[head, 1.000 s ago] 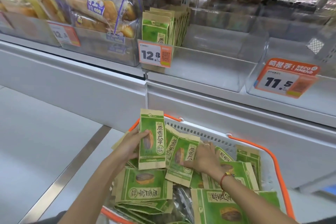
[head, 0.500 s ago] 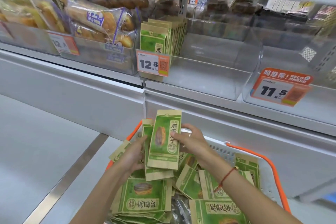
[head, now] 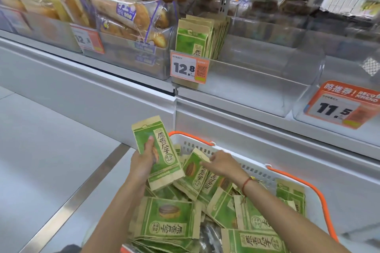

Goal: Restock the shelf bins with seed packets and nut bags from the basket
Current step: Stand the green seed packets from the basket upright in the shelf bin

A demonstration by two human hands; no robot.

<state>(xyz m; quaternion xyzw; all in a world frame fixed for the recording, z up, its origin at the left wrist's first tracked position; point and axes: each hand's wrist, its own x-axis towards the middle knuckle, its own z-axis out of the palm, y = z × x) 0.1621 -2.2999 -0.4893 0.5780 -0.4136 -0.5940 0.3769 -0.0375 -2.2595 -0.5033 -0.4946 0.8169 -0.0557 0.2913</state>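
A white basket with orange handles [head: 256,169] stands below the shelf, full of green and tan seed packets [head: 170,220]. My left hand [head: 144,163] grips a small stack of these packets [head: 159,150] upright above the basket's left side. My right hand [head: 223,162] pinches the top edge of another packet [head: 194,172] lying tilted in the pile. On the shelf, a clear bin [head: 246,80] holds a row of the same packets [head: 197,39] at its left end, behind the 12.8 price tag [head: 189,70].
Left of that bin, clear bins hold bagged bread rolls [head: 127,16]. To the right stands another clear bin [head: 337,86] with an orange 11.5 tag [head: 339,104]. A white ledge runs under the shelf. Grey floor with a metal strip [head: 72,197] lies at left.
My right hand let go of the packet it added to the left hand's stack and dropped to another packet in the basket. The left hand keeps the stack, now tilted left.
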